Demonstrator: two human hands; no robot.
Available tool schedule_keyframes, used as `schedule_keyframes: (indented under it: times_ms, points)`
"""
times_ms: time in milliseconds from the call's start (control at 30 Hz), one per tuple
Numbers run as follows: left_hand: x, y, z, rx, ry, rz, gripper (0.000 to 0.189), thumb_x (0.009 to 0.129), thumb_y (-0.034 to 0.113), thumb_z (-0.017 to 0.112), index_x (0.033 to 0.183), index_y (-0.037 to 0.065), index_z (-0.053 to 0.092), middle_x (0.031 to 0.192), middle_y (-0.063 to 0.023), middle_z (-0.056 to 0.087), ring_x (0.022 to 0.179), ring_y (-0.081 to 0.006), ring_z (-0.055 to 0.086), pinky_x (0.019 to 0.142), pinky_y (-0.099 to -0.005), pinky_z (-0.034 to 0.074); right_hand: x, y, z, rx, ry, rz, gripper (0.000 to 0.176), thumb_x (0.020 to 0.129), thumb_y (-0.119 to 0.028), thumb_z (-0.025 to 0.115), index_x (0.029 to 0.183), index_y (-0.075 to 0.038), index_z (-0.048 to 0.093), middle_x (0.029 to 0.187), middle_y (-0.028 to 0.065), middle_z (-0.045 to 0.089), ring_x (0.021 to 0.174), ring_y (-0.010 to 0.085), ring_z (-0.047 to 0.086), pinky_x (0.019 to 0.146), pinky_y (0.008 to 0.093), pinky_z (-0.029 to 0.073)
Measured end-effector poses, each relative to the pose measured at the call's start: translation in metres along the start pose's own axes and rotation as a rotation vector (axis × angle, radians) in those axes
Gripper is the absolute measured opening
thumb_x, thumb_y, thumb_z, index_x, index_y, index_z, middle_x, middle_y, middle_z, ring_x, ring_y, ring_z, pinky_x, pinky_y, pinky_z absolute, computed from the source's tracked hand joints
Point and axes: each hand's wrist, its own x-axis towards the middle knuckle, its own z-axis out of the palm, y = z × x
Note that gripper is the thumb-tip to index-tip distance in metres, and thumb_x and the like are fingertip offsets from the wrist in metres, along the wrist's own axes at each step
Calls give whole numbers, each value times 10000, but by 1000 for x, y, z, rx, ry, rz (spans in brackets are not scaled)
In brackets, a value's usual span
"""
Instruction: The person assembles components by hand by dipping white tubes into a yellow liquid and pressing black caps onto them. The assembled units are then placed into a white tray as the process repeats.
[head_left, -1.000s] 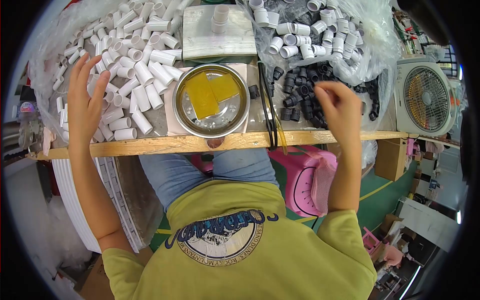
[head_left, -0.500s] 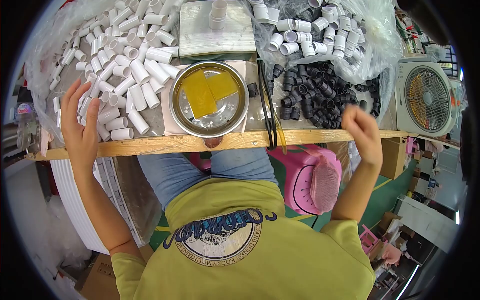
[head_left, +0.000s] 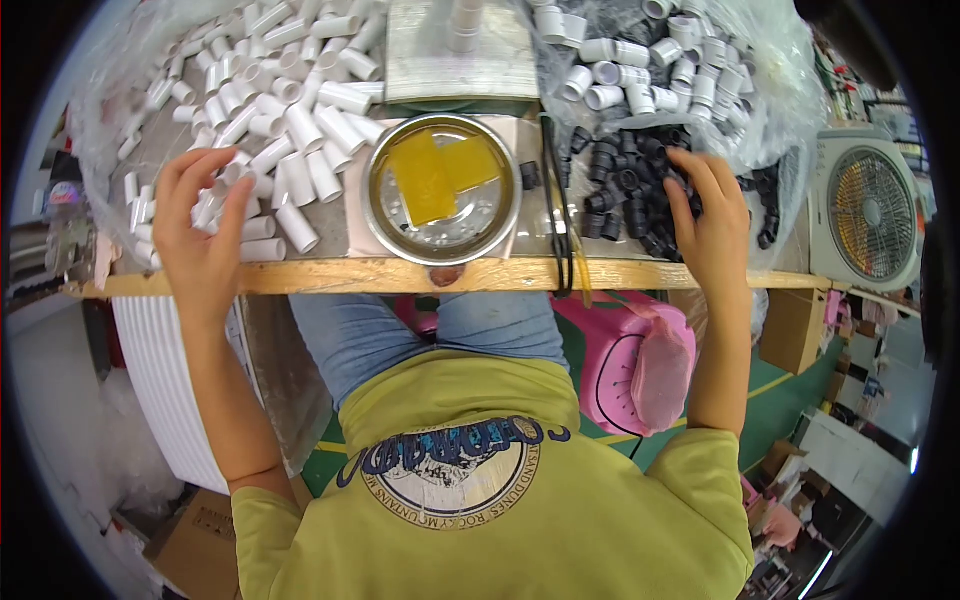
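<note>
My left hand (head_left: pixel 205 240) hovers over the near left edge of a heap of white plastic pipe pieces (head_left: pixel 303 127), its thumb and curved fingers apart and no piece visible between them. On the other side, my right hand (head_left: pixel 712 215) reaches to the near right of a pile of black plastic pipe fittings (head_left: pixel 628 180). Its fingers and thumb are spread beside the fittings, and I see nothing held. Between the hands stands a round metal bowl (head_left: pixel 380 232) with two yellow sponge-like pieces (head_left: pixel 420 178) in shallow liquid.
Behind the bowl is a pale block (head_left: pixel 460 75) with a white fitting (head_left: pixel 465 25) upright on it. White fittings (head_left: pixel 640 97) lie at the back right. A fan (head_left: pixel 868 210) stands far right. Black cables (head_left: pixel 555 215) cross the wooden table edge (head_left: pixel 350 274).
My right hand has gone from closed fingers to spread ones, down beside the black fittings. My left hand has shifted right and its fingers bend more. The whole view has moved slightly.
</note>
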Motion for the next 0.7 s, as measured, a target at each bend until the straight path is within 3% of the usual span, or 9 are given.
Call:
schedule_keyframes:
  times_ms: [33,200,333,433,533,700]
  points:
    - [1,6,3,-32,9,34,231,803,77,687,1032,51,671,1013,-32,606,843,-148,511,761,-297,404,8,3,12,-33,-36,-25,242,818,-42,655,1058,-57,624,936,126,595,847,303,591,770,389,480]
    - [-4,10,7,-54,-94,1,236,790,19,678,1025,39,671,959,-30,599,771,-138,485,699,-257,403,25,19,33,-142,-191,-33,210,808,-36,649,1007,-56,585,963,132,573,862,337,578,767,429,475]
    - [-7,8,10,-59,-155,-36,231,769,-6,680,997,23,672,934,-44,600,725,-138,489,658,-261,412,28,16,14,-2,-132,49,181,806,10,623,962,-24,538,914,151,579,839,351,573,749,413,464]
    - [-4,9,13,-85,-155,13,229,749,-23,684,974,17,676,888,-49,589,715,-153,502,654,-268,431,30,-9,-3,132,-109,100,240,821,25,613,1052,-26,571,901,130,570,784,270,579,709,336,459]
    - [3,15,22,-93,-180,-5,235,736,-31,680,961,35,670,901,-81,587,745,-231,576,672,-325,476,33,-34,-9,193,-91,50,211,843,12,617,1051,-18,599,897,99,581,767,202,584,712,290,466]
    - [30,11,56,18,-178,387,287,709,-68,644,978,30,663,967,-79,598,887,-267,573,790,-353,485,36,-64,21,592,-70,161,129,865,-33,658,957,36,599,845,77,624,761,122,609,719,258,497]
